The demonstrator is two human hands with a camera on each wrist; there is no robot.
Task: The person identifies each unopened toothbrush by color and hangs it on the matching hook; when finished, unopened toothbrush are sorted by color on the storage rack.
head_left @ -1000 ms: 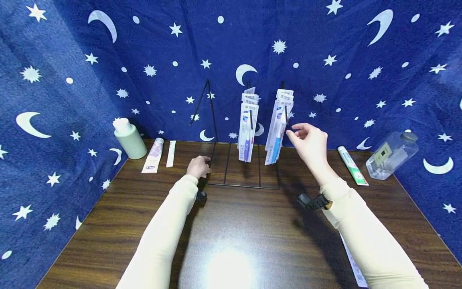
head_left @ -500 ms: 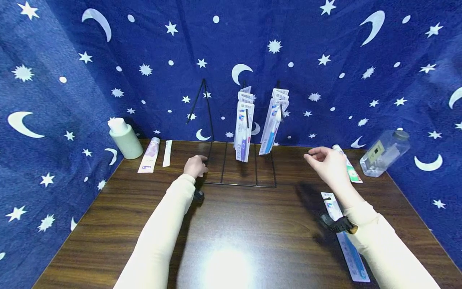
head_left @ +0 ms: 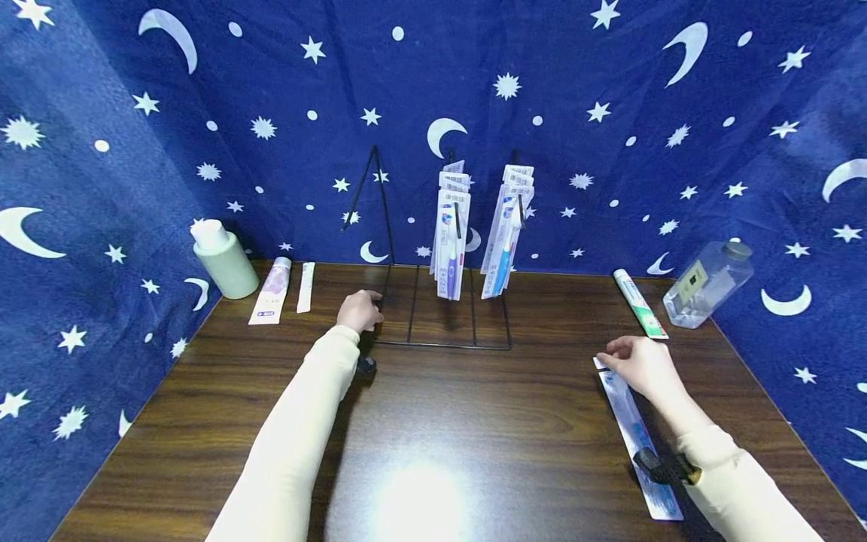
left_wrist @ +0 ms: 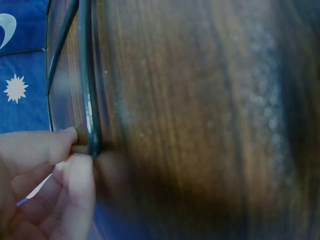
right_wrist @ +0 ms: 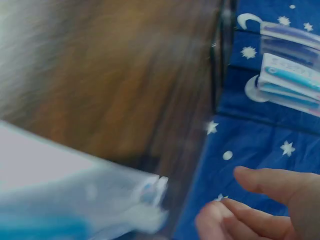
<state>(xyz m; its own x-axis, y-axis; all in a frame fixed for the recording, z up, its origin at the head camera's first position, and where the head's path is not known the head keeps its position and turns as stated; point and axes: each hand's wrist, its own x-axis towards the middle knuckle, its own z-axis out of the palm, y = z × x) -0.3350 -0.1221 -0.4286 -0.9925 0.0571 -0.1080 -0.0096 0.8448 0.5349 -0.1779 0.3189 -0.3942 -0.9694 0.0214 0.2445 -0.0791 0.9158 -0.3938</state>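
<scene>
My left hand [head_left: 359, 311] pinches the front left corner of a black wire display rack [head_left: 447, 346]; in the left wrist view, thumb and fingertips meet at the wire's bend [left_wrist: 91, 115]. From the rack's middle and right hooks hang packaged toothbrushes, purple [head_left: 451, 248] in front on one and blue [head_left: 503, 252] on the other. The left hook [head_left: 357, 192] is bare. At the right, my right hand [head_left: 643, 367] hovers over the top end of a packaged blue toothbrush [head_left: 633, 429] lying on the table. The right wrist view shows thumb and fingers apart, with nothing between them.
Left of the rack are a pale green bottle [head_left: 226, 263], a purple-white tube [head_left: 271, 292] and a slim white box [head_left: 305, 287]. At the right lie a green-white toothpaste tube [head_left: 640, 305] and a clear bottle [head_left: 707, 284]. A blue star-patterned cloth [head_left: 576, 75] walls the table.
My right hand has left the right hook's toothbrushes, moving right and down to the packaged toothbrush on the table. The hanging packs have swung slightly. My left hand stays on the rack corner.
</scene>
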